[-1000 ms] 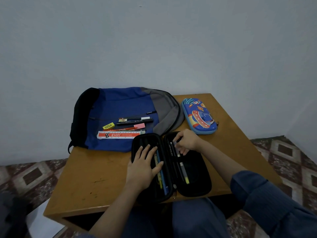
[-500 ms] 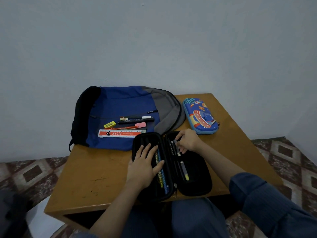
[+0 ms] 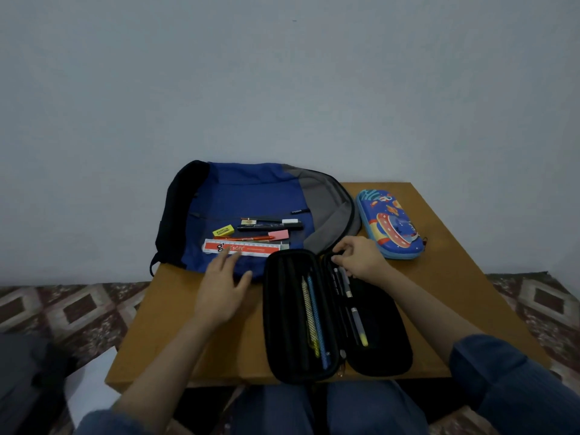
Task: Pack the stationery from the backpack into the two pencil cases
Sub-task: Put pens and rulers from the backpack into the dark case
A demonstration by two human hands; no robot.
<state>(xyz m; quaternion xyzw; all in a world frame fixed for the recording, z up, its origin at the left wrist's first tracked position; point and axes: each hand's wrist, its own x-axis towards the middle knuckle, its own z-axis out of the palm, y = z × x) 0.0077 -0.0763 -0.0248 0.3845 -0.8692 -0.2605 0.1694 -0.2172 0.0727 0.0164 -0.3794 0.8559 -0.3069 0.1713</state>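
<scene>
Lengthwise away, black pencil case [image 3: 387, 343] open, right grip [image 3: 361, 259] pinching its far rim, left grip [image 3: 223, 285] spread.

The left hand [image 3: 224, 290] is blurry and covers a bit of the ruler [image 3: 251, 248]. The right hand [image 3: 361, 257] hides the tops of the pens [image 3: 346, 287] in the black pencil case [image 3: 270, 324], so it is not clear if it holds one. The words on the yellow eraser [image 3: 223, 231] are too small to read. Both arms run off the bottom edge
</scene>
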